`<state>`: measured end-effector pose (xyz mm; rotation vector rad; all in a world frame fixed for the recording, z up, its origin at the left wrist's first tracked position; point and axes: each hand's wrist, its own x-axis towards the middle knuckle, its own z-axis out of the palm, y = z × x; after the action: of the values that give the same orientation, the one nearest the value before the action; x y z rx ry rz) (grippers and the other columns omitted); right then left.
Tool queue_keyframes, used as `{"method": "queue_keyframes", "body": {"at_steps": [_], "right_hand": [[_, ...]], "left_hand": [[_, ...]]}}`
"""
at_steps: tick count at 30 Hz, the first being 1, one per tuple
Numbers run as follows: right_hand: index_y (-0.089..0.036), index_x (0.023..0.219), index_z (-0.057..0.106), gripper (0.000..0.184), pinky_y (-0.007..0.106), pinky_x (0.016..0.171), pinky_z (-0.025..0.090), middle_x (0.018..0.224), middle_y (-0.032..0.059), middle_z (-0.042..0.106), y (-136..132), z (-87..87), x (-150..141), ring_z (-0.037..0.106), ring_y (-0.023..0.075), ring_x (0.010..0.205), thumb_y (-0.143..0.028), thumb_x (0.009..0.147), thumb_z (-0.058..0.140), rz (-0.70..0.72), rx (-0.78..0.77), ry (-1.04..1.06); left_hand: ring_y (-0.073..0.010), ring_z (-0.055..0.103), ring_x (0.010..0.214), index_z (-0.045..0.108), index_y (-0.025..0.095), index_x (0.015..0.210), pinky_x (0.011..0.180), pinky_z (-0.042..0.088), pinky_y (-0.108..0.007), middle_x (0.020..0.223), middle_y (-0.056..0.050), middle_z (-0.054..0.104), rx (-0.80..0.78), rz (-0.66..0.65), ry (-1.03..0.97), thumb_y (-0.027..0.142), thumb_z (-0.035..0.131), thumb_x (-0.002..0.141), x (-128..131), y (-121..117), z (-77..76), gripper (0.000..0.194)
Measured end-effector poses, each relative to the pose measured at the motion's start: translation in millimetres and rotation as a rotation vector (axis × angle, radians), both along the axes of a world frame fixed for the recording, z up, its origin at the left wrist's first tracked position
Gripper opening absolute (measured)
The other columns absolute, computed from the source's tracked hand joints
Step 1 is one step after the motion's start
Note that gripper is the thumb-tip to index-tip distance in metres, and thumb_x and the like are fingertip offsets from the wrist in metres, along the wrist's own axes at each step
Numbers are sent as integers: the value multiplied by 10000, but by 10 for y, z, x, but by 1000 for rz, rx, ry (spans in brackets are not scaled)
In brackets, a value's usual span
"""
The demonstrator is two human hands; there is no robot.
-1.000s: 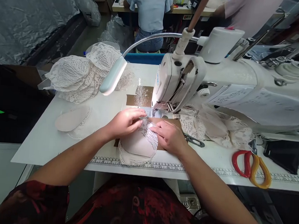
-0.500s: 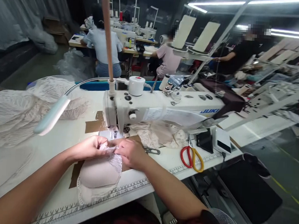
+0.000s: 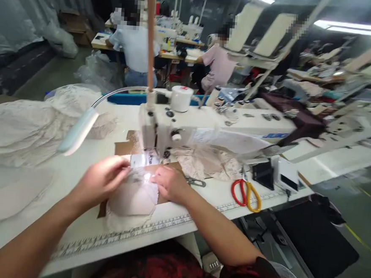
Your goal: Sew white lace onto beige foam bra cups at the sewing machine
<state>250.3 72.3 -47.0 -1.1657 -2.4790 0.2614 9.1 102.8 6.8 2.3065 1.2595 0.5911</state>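
A pale pink padded bra cup [image 3: 132,201] with a lace edge lies on the table in front of the sewing machine [image 3: 180,128]. My right hand [image 3: 172,184] pinches its upper right edge, close to the needle area. At the cup's upper left is my left hand [image 3: 101,179], blurred by motion, its thumb and fingers slightly apart with nothing visible between them. Brown cardboard [image 3: 165,197] shows beneath and beside the cup.
Scissors with red and yellow handles [image 3: 247,195] lie at the right, by a dark phone [image 3: 263,175]. Stacked lace pieces [image 3: 18,123] cover the left side. A lamp [image 3: 79,132] hangs over the table. Two people sit at machines beyond.
My left hand has come off the lace edge and shifted left. My right hand stays at the cup's edge. The camera view has turned slightly, moving the scene right and up.
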Motion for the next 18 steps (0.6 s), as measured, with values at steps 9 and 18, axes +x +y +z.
{"method": "queue_keyframes", "body": {"at_steps": [9,18], "right_hand": [[-165,1021,675,322,291,742,392,859,59,635,-15,19,-7,526,182,820,-114,808,438,-128,0,-6],[-208,1052,678,319,289,680,326,827,44,613,-49,45,-28,478,189,792,-127,809,487,-209,38,-184]], "left_hand": [[-251,575,1121,649,98,1077,988,477,-418,1194,-140,633,194,-406,215,176,456,873,318,-105,-293,291],[-299,543,1155,584,88,1193,938,496,-475,1255,-189,580,194,-333,285,232,491,879,340,12,-254,358]]}}
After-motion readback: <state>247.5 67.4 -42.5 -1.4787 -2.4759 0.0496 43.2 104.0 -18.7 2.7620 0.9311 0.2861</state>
